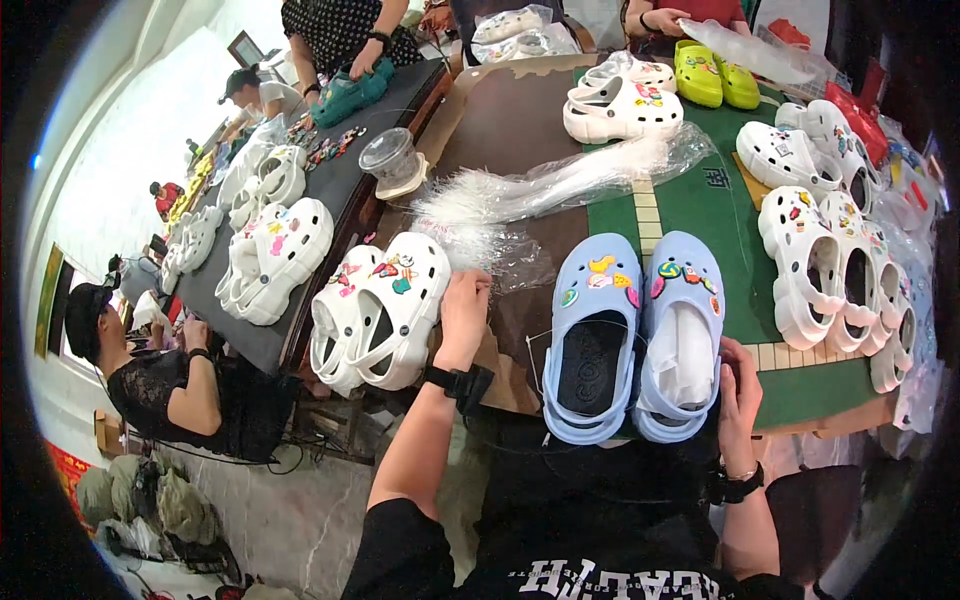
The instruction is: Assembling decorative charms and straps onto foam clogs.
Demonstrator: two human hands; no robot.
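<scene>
A pair of light blue clogs, the left one (594, 270) and the right one (683, 268), lies at the table's near edge, heels toward me. Colourful charms dot their toes, and white stuffing (682, 350) fills the right one. A thin clear strand loops by the left clog's heel. My right hand (740, 400) is closed with bent fingers against the right clog's outer side. Beside a pair of white clogs (412, 275), my left hand (464, 315) has its fingers curled together; anything in them is too small to tell. Beyond it lies a bundle of clear plastic strands (500, 200) in a bag.
White charmed clogs (800, 235) line the right side; more white clogs (625, 110) and lime green ones (715, 75) stand at the back. A clear tub (390, 155) sits left. At a dark side table (385, 100), people work with clogs. Another person (690, 15) sits opposite.
</scene>
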